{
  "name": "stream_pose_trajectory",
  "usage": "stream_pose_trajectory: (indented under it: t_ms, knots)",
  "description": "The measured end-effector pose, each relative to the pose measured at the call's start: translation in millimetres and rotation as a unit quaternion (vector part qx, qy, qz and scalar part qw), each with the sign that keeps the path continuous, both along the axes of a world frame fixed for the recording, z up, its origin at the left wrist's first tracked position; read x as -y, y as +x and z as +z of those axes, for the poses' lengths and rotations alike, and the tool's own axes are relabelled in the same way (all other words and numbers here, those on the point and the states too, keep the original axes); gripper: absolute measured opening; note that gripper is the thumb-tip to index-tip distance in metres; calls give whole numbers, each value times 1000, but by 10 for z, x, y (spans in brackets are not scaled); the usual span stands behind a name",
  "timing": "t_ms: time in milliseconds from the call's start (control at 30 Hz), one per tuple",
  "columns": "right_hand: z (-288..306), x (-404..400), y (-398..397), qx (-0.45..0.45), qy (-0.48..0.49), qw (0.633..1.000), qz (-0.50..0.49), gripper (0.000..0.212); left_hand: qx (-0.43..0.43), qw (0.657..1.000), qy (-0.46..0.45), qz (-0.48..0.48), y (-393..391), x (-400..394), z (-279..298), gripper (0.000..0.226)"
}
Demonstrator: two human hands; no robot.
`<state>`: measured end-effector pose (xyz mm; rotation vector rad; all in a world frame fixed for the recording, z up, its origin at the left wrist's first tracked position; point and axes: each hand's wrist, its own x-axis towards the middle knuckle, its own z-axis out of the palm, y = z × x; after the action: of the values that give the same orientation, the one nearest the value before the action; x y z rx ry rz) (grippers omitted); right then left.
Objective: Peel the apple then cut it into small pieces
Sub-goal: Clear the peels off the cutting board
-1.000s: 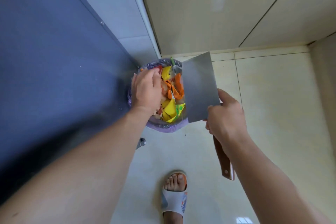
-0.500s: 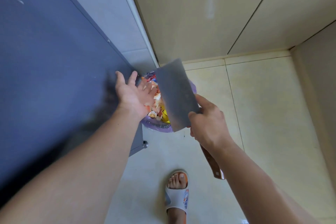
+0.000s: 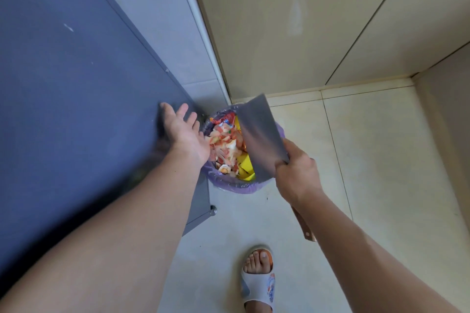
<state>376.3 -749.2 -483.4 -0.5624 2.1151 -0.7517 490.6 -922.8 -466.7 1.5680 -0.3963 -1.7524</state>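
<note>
A round bin (image 3: 235,184) with a purple liner stands on the floor beside a dark blue cabinet. Pink and white apple peelings (image 3: 225,143) lie on top of yellow and orange wrappers inside it. My left hand (image 3: 184,132) hovers at the bin's left rim, palm up, fingers spread, holding nothing. My right hand (image 3: 298,173) grips a steel cleaver (image 3: 259,134) where the blade meets the handle. The broad blade tilts over the right half of the bin and hides part of its contents. The wooden handle end (image 3: 306,230) sticks out below my wrist. No whole apple is in view.
The dark blue cabinet top (image 3: 76,96) fills the left side, its corner close to the bin. Beige cupboard doors (image 3: 305,33) rise behind the bin. Pale floor tiles (image 3: 381,147) spread to the right. My foot in a white sandal (image 3: 258,279) stands near the bottom.
My left hand, palm down over the bin a second ago, has turned palm up and opened toward the cabinet. Peelings now lie on the rubbish. The view has tilted upward.
</note>
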Motion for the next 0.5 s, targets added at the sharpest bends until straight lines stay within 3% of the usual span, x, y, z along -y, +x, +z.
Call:
stream_pose_trajectory:
  t_ms: [133, 233, 333, 500]
  knots:
    - [39, -136, -28, 33, -8, 999, -29, 57, 37, 999, -3, -27, 62, -48, 134, 72]
    - [252, -408, -61, 97, -10, 990, -105, 48, 107, 988, -1, -110, 6, -352, 413, 58]
    - [767, -1001, -171, 120, -20, 973, -197, 40, 166, 960, 6, -227, -166, -932, 782, 41]
    - [2013, -2539, -451, 100, -60, 933, -341, 17, 147, 905, -45, -397, -1002, -2402, 1670, 13]
